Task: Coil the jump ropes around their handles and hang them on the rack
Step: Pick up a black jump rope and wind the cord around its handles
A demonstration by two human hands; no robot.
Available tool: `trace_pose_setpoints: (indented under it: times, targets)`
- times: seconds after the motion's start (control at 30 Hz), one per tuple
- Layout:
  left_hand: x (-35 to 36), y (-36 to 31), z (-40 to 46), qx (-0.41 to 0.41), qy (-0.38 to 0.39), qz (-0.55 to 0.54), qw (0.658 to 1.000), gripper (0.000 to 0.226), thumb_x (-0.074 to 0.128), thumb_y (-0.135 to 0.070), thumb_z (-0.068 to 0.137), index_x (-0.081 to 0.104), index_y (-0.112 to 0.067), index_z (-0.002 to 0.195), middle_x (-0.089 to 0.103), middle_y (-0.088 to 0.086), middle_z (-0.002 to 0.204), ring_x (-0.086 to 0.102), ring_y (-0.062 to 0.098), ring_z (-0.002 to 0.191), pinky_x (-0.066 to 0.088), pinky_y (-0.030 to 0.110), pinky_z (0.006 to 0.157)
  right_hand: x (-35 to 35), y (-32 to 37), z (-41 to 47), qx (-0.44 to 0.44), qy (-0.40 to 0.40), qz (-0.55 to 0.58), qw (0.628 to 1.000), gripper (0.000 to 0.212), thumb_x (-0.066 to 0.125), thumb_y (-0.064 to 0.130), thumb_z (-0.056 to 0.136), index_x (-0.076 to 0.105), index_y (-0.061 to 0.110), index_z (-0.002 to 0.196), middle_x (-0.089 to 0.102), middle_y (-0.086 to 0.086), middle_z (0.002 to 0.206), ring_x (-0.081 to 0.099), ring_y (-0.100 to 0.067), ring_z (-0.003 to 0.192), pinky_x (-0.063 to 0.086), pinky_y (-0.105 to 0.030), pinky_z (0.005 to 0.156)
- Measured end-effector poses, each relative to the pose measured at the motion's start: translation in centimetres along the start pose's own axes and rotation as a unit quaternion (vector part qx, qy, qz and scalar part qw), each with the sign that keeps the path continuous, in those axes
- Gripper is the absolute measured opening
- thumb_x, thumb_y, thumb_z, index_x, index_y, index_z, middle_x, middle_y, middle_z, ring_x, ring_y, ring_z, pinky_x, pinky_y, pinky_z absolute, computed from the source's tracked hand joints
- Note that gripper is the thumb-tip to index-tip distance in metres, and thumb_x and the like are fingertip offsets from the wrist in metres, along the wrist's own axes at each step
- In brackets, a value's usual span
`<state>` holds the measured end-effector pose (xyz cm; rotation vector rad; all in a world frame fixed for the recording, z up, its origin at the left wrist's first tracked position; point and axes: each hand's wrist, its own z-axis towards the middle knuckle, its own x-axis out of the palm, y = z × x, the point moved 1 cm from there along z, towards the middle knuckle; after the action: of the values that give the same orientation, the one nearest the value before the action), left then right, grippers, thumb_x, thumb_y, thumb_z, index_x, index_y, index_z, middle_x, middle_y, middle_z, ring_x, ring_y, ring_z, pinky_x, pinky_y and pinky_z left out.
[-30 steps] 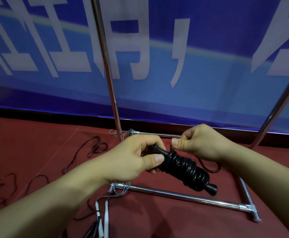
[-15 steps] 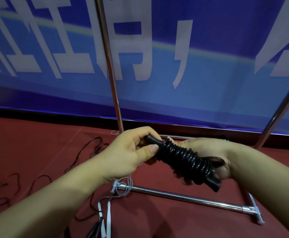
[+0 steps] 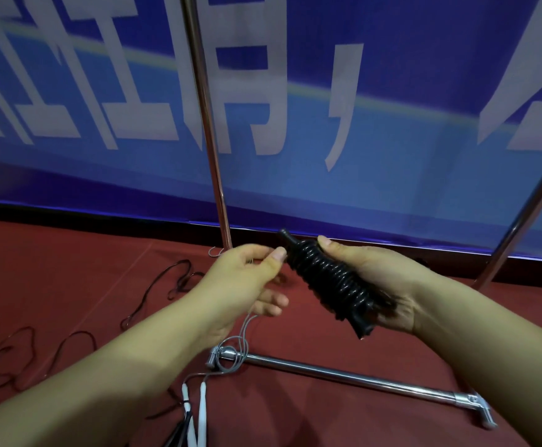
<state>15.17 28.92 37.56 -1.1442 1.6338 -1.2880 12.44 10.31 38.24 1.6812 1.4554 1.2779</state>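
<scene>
Nearest the camera, at the bottom edge, 2 white handles point(image 3: 194, 411) of another rope lie on the red floor point(image 3: 69, 269), their thin grey cord point(image 3: 236, 350) looped at the end of the rack's chrome base bar point(image 3: 344, 377). Above them the left hand point(image 3: 247, 282) has thumb and forefinger pressed together close beside the upper end of the black bundle; a thin grey line seems to run up to that hand, but whether the pinch is on it or on the black rope's tail cannot be told. The right hand point(image 3: 369, 282) cradles the black jump rope point(image 3: 326, 282), fingers curled under it and thumb laid along its top, the bundle held tilted in the air above the base bar. The rope is wound in tight glossy turns round its handles, so it probably handles as a light, firm, slightly springy lump; the smooth coils look slippery and likely to unwind if the tail is let go, so the safest hold is across the middle of the coils. Further left, more dark ropes point(image 3: 173, 279) sprawl loose on the floor. Beyond stands the rack's upright pole point(image 3: 208, 140), a 2nd pole point(image 3: 521, 221) on the right, and a blue banner point(image 3: 392, 108) behind.
</scene>
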Motion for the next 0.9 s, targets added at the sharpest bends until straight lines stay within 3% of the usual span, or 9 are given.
trace_pose_setpoints:
  times: [0.1, 0.23, 0.3, 0.37, 0.53, 0.6, 0.7, 0.8, 0.9]
  targets:
    - [1.0, 0.0, -0.5, -0.054, 0.025, -0.016, 0.998, 0.04, 0.056, -0.043, 0.099, 0.07, -0.007, 0.109, 0.073, 0.013, 0.088, 0.073, 0.025, 0.069, 0.063, 0.035, 0.063, 0.1, -0.1, 0.0, -0.1, -0.125, -0.065, 0.985, 0.032, 0.071, 0.038, 0.088, 0.065, 0.006, 0.086, 0.064, -0.016, 0.073, 0.059, -0.024, 0.053, 0.05, -0.031, 0.048]
    - [2.1, 0.5, -0.3, -0.042, 0.059, 0.015, 0.997, 0.049, 0.056, -0.055, 0.093, 0.067, -0.016, 0.121, 0.074, 0.006, 0.116, 0.075, 0.025, 0.098, 0.062, 0.039, 0.08, 0.2, -0.5, 0.7, -0.234, -0.252, -0.191, 0.919, 0.043, 0.077, 0.045, 0.081, 0.058, 0.01, 0.066, 0.06, -0.002, 0.058, 0.053, -0.017, 0.054, 0.045, -0.033, 0.057]
    - [2.3, 0.6, -0.1, -0.026, 0.067, 0.014, 0.997, 0.064, 0.058, -0.065, 0.08, 0.064, -0.022, 0.126, 0.07, -0.002, 0.126, 0.07, 0.025, 0.11, 0.06, 0.041, 0.088, 0.8, -0.4, 0.4, -0.254, -0.264, -0.189, 0.911, 0.04, 0.077, 0.042, 0.083, 0.058, 0.011, 0.066, 0.057, 0.005, 0.052, 0.05, -0.01, 0.05, 0.043, -0.025, 0.052]
    - [2.5, 0.5, -0.1, -0.013, 0.078, -0.01, 0.997, 0.071, 0.061, -0.07, 0.075, 0.063, -0.022, 0.128, 0.073, -0.002, 0.122, 0.07, 0.023, 0.11, 0.057, 0.044, 0.095, 1.3, -0.6, 0.2, -0.251, -0.242, -0.153, 0.925, 0.036, 0.077, 0.034, 0.084, 0.058, 0.009, 0.068, 0.06, 0.003, 0.054, 0.055, -0.007, 0.048, 0.044, -0.018, 0.048]
    - [2.4, 0.6, 0.3, 0.018, 0.047, -0.045, 0.998, 0.077, 0.063, -0.08, 0.064, 0.068, -0.028, 0.121, 0.075, 0.002, 0.115, 0.071, 0.023, 0.108, 0.047, 0.056, 0.106, 2.2, -1.0, -0.1, -0.213, -0.174, -0.111, 0.955, 0.03, 0.073, 0.031, 0.088, 0.057, 0.009, 0.075, 0.075, -0.015, 0.081, 0.075, -0.026, 0.072, 0.054, -0.029, 0.057]
    - [2.2, 0.4, 0.3, 0.022, 0.044, -0.02, 0.999, 0.086, 0.056, -0.087, 0.064, 0.066, -0.026, 0.123, 0.073, 0.006, 0.118, 0.069, 0.029, 0.11, 0.047, 0.058, 0.102, 2.3, -0.9, -0.2, -0.201, -0.155, -0.108, 0.961, 0.029, 0.071, 0.032, 0.09, 0.058, 0.009, 0.079, 0.076, -0.013, 0.083, 0.075, -0.024, 0.072, 0.055, -0.03, 0.06]
    - [1.8, 0.3, 0.4, 0.026, 0.039, -0.016, 0.999, 0.077, 0.049, -0.087, 0.077, 0.071, -0.026, 0.119, 0.075, 0.004, 0.114, 0.068, 0.036, 0.106, 0.047, 0.046, 0.088, 2.1, -1.0, -0.2, -0.171, -0.11, -0.09, 0.975, 0.028, 0.066, 0.033, 0.092, 0.056, 0.011, 0.077, 0.076, -0.013, 0.086, 0.074, -0.023, 0.072, 0.057, -0.032, 0.064]
    - [1.6, -0.1, 0.1, 0.022, 0.049, -0.053, 0.997, 0.067, 0.041, -0.071, 0.079, 0.078, -0.022, 0.104, 0.075, 0.002, 0.09, 0.061, 0.024, 0.072, 0.046, 0.036, 0.071, 1.4, -0.9, 0.0, -0.147, -0.061, -0.093, 0.983, 0.024, 0.058, 0.03, 0.097, 0.057, 0.009, 0.085, 0.075, -0.011, 0.087, 0.071, -0.019, 0.072, 0.055, -0.028, 0.062]
    - [1.6, -0.6, -0.3, 0.03, 0.067, -0.077, 0.994, 0.067, 0.042, -0.067, 0.078, 0.075, -0.013, 0.098, 0.067, 0.007, 0.078, 0.055, 0.022, 0.062, 0.045, 0.034, 0.059, 0.8, -0.7, 0.1, -0.141, -0.028, -0.131, 0.981, 0.022, 0.056, 0.03, 0.096, 0.061, 0.012, 0.084, 0.07, -0.004, 0.078, 0.065, -0.014, 0.066, 0.049, -0.027, 0.061]
